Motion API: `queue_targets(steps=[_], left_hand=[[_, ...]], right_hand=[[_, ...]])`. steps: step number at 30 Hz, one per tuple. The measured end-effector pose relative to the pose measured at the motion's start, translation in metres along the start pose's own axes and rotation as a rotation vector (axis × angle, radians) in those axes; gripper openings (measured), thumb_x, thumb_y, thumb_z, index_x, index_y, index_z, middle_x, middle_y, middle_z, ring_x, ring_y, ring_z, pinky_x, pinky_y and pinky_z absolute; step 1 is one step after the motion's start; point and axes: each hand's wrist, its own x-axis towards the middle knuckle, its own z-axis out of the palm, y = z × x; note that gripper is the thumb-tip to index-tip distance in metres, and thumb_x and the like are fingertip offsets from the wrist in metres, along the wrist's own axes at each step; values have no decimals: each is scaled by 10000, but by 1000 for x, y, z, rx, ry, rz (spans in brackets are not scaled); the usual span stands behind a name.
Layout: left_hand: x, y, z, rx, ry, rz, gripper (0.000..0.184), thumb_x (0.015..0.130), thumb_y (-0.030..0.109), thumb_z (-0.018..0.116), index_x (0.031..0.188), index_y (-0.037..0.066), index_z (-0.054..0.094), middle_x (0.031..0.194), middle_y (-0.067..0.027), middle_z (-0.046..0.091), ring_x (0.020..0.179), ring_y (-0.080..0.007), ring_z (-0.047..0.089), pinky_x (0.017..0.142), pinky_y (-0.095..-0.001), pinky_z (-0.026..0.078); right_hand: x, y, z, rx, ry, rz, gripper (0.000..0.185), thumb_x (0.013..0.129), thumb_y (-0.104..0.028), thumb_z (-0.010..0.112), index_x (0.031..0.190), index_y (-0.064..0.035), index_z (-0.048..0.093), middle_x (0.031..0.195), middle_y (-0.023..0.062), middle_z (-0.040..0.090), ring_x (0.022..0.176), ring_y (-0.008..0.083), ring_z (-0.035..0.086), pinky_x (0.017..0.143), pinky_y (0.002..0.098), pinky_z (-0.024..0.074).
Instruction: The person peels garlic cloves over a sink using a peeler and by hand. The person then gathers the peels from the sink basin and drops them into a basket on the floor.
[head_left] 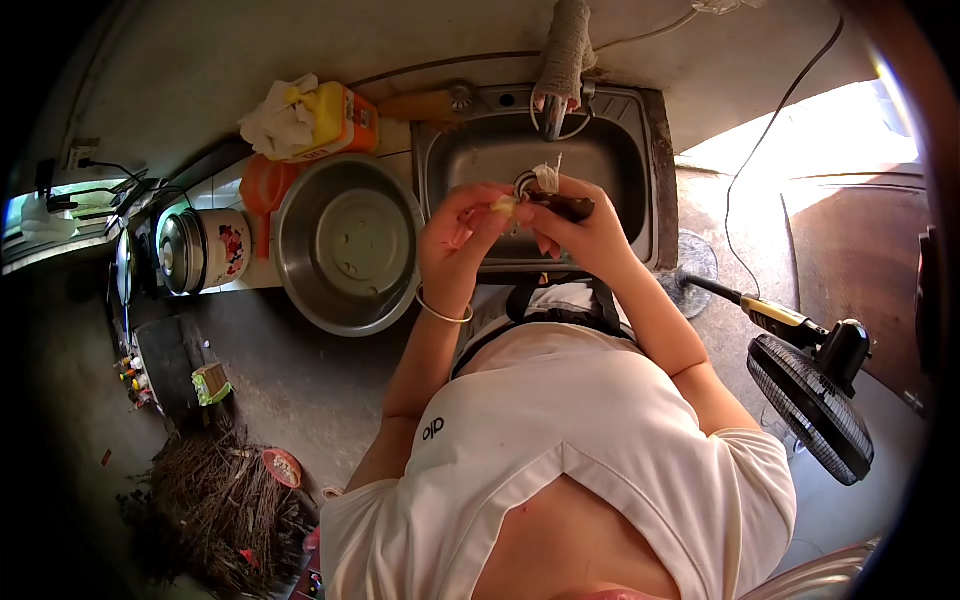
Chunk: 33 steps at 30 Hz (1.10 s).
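Above the near part of the steel sink [620,165], my two hands meet. My left hand [460,232], with a bangle at the wrist, pinches a small pale yellowish piece [504,206] between its fingertips. In my right hand [588,232] is a tool with a dark brown handle [570,207]; its working end is too small and covered to make out. The right fingertips touch or nearly touch the pale piece. A whitish strip [547,178] stands up just beyond the right fingers. Over the sink's far edge hangs a cloth-wrapped faucet [565,50].
Left of the sink stands a large metal basin [300,265] with some liquid and small bits inside. Behind it are an orange dipper [265,190], a yellow-orange jug [340,120] and a pot [222,250]. A fan [810,400] stands at right; brushwood [220,500] lies on the floor at left.
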Motion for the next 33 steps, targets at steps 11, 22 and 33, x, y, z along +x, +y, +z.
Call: queue_targets(steps=[11, 22, 33], left_hand=[[4, -9, -4, -365, -26, -191, 181, 865, 26, 567, 1045, 9, 565, 1040, -130, 609, 901, -174, 606, 782, -284, 506], [11, 2, -1, -371, 108, -251, 197, 883, 45, 550, 1077, 20, 572, 1029, -97, 611, 896, -177, 615, 825, -296, 513], [5, 6, 5, 528, 83, 296, 192, 776, -44, 656, 961, -1, 627, 961, -90, 600, 814, -138, 582, 724, -234, 472]], right_hand=[[4, 3, -5, 237, -104, -47, 126, 826, -119, 615, 883, -10, 590, 687, 13, 575, 520, 58, 505, 444, 190, 384], [7, -3, -9, -110, 135, -155, 152, 821, -93, 625, 940, -5, 589, 690, 42, 580, 516, 89, 503, 463, 226, 399], [3, 2, -8, -192, 119, -325, 217, 786, -45, 649, 995, -27, 594, 852, 37, 591, 669, 79, 534, 590, 216, 421]])
